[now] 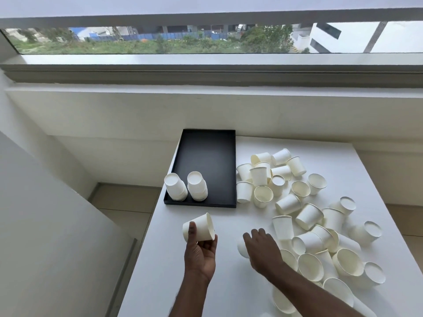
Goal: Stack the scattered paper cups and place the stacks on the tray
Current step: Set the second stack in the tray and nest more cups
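You have made a start, but most of the job is left. Two stacks [175,187] of cups stand upside down on the tray [206,156], side by side at its near left corner. The rest of the tray is bare. A big pile of loose cups [309,216] lies on the table [229,216] to the right of the tray. Some stand up, some lie on their sides, some are upside down. All of these need stacking and moving, I think.

Your left hand [200,250] is in front of the tray, palm up and lifted. It holds one cup [199,227] tipped on its side, thumb on the bottom end and fingers under the wall. This looks like the start of a new stack.

Your right hand [263,248] is in front of the tray too, a bit to the right, palm down. Its fingers curl over a second cup [242,248] at the edge of the pile. The hand hides most of that cup, but it looks like it has hold of it.
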`<control>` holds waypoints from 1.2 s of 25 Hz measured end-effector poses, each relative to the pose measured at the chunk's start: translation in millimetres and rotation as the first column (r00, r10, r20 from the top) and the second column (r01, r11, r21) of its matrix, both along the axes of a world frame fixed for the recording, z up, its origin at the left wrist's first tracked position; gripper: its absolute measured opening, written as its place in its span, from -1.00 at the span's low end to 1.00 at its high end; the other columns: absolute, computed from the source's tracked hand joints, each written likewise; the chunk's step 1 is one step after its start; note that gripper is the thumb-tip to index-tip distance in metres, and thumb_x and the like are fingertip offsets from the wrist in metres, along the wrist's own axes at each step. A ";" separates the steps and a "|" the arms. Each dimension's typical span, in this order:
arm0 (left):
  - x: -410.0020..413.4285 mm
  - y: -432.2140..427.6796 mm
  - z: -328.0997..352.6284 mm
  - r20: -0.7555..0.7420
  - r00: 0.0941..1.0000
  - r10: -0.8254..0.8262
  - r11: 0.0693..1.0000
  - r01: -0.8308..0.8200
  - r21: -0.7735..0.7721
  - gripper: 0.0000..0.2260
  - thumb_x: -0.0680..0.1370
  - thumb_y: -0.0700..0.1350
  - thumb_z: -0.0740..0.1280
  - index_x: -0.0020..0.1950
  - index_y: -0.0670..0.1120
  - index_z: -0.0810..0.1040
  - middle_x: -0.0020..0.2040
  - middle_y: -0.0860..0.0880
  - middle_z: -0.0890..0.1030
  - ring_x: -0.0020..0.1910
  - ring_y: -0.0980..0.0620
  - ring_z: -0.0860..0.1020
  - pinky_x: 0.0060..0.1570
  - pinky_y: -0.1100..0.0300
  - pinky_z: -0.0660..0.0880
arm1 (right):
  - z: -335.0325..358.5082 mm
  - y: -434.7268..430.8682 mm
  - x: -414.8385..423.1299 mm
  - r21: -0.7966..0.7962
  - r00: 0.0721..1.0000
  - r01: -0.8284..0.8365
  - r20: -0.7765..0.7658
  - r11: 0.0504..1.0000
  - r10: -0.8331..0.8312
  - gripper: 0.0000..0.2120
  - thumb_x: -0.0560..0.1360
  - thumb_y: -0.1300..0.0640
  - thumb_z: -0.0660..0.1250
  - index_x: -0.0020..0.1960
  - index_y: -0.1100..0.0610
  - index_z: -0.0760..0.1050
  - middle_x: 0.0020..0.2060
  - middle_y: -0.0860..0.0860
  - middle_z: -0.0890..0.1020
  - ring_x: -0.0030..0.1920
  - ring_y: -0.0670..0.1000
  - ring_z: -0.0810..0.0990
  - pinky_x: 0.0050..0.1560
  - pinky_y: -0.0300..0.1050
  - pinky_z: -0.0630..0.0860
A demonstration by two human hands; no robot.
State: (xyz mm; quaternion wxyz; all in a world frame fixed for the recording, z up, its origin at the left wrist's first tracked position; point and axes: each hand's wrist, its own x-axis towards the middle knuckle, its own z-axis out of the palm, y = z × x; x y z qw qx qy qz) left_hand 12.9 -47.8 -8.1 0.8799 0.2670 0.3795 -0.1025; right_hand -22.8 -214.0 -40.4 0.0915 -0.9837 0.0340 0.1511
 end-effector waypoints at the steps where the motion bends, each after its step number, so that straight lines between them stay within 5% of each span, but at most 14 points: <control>1: 0.0 1.4 0.0 -0.001 1.000 0.001 1.000 -0.001 0.004 -0.60 0.45 0.04 0.39 0.20 -0.11 0.46 0.13 -0.16 0.57 0.13 -0.15 0.53 0.14 -0.02 0.49 | 10.5 1.7 5.1 0.114 0.992 0.074 0.098 0.991 -0.085 -0.54 0.12 0.06 0.55 -0.06 0.12 0.46 -0.22 0.05 0.52 -0.21 0.15 0.54 -0.34 -0.02 0.46; 2: 0.4 1.2 0.5 -0.004 1.000 -0.003 1.000 0.003 0.002 -0.55 0.42 0.05 0.41 0.23 -0.12 0.46 0.12 -0.16 0.57 0.11 -0.14 0.54 0.13 -0.01 0.50 | 23.5 4.9 12.1 0.303 0.949 0.209 0.166 0.930 -0.267 -0.55 0.28 -0.02 0.48 0.07 0.12 0.42 -0.12 0.04 0.54 -0.11 0.14 0.54 -0.24 -0.04 0.45; 4: 0.6 -3.2 1.0 -0.001 1.000 -0.028 1.000 0.028 0.001 -0.48 0.35 0.06 0.44 0.24 -0.12 0.46 0.13 -0.16 0.56 0.07 -0.13 0.54 0.14 -0.02 0.49 | 47.3 12.5 19.9 0.709 0.781 0.420 0.036 0.566 -0.624 -0.46 0.41 -0.17 0.34 0.25 0.10 0.33 0.03 0.04 0.56 -0.02 0.10 0.53 -0.09 -0.05 0.45; 6: -1.3 -12.9 3.9 0.024 0.998 -0.065 0.998 0.065 -0.006 -0.34 0.20 0.11 0.58 0.19 -0.13 0.49 0.15 -0.18 0.57 0.05 -0.13 0.55 0.13 -0.03 0.50 | 60.4 25.1 22.7 0.898 0.681 0.383 -0.116 0.217 -0.723 -0.37 0.45 -0.23 0.22 0.44 -0.02 0.18 0.21 0.04 0.53 0.10 0.10 0.54 0.13 0.08 0.50; 8: -3.6 -23.9 4.6 0.057 0.990 -0.127 0.992 0.128 -0.005 -0.12 -0.03 0.14 0.68 0.19 -0.16 0.51 0.13 -0.21 0.61 0.07 -0.18 0.58 0.11 -0.05 0.53 | 63.8 42.1 19.3 0.950 0.688 0.305 -0.168 0.071 -0.706 -0.39 0.54 -0.09 0.19 0.50 -0.20 -0.02 0.26 0.02 0.50 0.13 0.07 0.56 0.20 0.12 0.50; 11: -3.2 -36.2 4.0 0.106 0.980 -0.171 0.984 0.176 -0.039 -0.06 0.05 0.14 0.67 0.31 -0.24 0.47 0.22 -0.32 0.58 0.22 -0.28 0.55 0.28 -0.17 0.44 | 62.8 53.7 16.6 0.938 0.715 0.287 -0.074 0.196 -0.695 -0.36 0.47 -0.07 0.19 0.45 -0.34 -0.02 0.30 -0.06 0.44 0.22 0.03 0.52 0.23 0.08 0.49; 15: 3.4 -38.9 0.9 0.115 0.983 -0.141 0.982 0.154 -0.108 -0.21 0.28 0.14 0.55 0.35 -0.27 0.45 0.17 -0.30 0.57 0.14 -0.22 0.56 0.34 -0.14 0.38 | 51.5 50.9 12.4 0.846 0.733 0.277 0.120 0.455 -0.670 -0.62 0.45 -0.23 0.15 0.19 -0.09 0.38 0.10 -0.04 0.53 0.13 -0.01 0.54 0.06 -0.16 0.48; 18: 8.4 -39.8 4.6 0.090 0.983 -0.162 0.968 0.176 -0.181 -0.29 0.32 0.17 0.51 0.29 -0.26 0.51 0.14 -0.28 0.58 0.18 -0.22 0.53 0.39 -0.11 0.33 | 40.3 55.0 2.9 0.713 0.859 0.210 0.193 0.669 -0.475 -0.40 0.48 -0.34 -0.05 0.29 -0.03 0.43 0.28 -0.07 0.42 0.27 -0.03 0.40 0.28 -0.07 0.38; 20: 9.9 -40.8 8.1 0.077 0.982 -0.171 0.967 0.182 -0.177 -0.40 0.40 0.17 0.42 0.25 -0.24 0.52 0.08 -0.26 0.58 0.14 -0.22 0.53 0.31 -0.10 0.40 | 36.0 52.0 -2.7 0.679 0.930 0.152 0.148 0.719 -0.336 -0.27 0.44 -0.45 -0.15 0.42 -0.08 0.30 0.41 -0.18 0.27 0.38 -0.11 0.26 0.40 -0.14 0.21; 22: 10.5 -38.7 12.5 0.078 0.988 -0.135 0.986 0.142 -0.092 -0.47 0.43 0.13 0.39 0.25 -0.21 0.51 0.04 -0.21 0.60 0.04 -0.16 0.55 0.09 0.00 0.51 | 32.1 40.5 -10.0 0.643 0.899 0.204 0.176 0.738 -0.402 -0.22 0.42 -0.47 -0.07 0.43 0.00 0.28 0.36 -0.16 0.32 0.35 -0.13 0.30 0.36 -0.14 0.27; 24: 10.9 -35.3 16.3 0.080 0.993 -0.083 0.996 0.086 -0.033 -0.59 0.48 0.08 0.36 0.20 -0.15 0.49 0.04 -0.17 0.60 0.01 -0.12 0.56 0.02 0.02 0.52 | 28.6 21.0 -16.2 0.431 0.770 0.383 0.340 0.817 -0.540 -0.45 0.46 -0.30 0.22 0.23 0.10 0.46 0.15 -0.01 0.54 0.14 0.05 0.54 0.06 -0.01 0.52; 27: 12.6 -29.5 14.7 0.056 0.997 -0.061 0.998 0.062 -0.006 -0.73 0.53 0.04 0.34 0.12 -0.10 0.50 0.08 -0.16 0.60 0.04 -0.11 0.57 0.12 -0.02 0.50 | 32.0 -8.8 -26.1 -0.023 0.819 0.572 0.084 0.820 -0.568 -0.63 0.48 -0.23 0.25 0.03 0.06 0.52 0.01 0.03 0.58 0.02 0.08 0.63 -0.09 -0.09 0.51; 30: 12.0 -28.2 10.7 0.043 0.996 -0.072 0.997 0.072 0.004 -0.76 0.54 0.04 0.33 0.10 -0.09 0.49 0.07 -0.15 0.59 0.03 -0.11 0.57 0.14 -0.02 0.49 | 22.6 -21.4 -32.8 -0.095 0.848 0.515 -0.087 0.852 -0.522 -0.81 0.53 -0.08 0.25 0.02 0.00 0.52 0.05 -0.02 0.61 0.07 0.02 0.63 -0.07 -0.15 0.50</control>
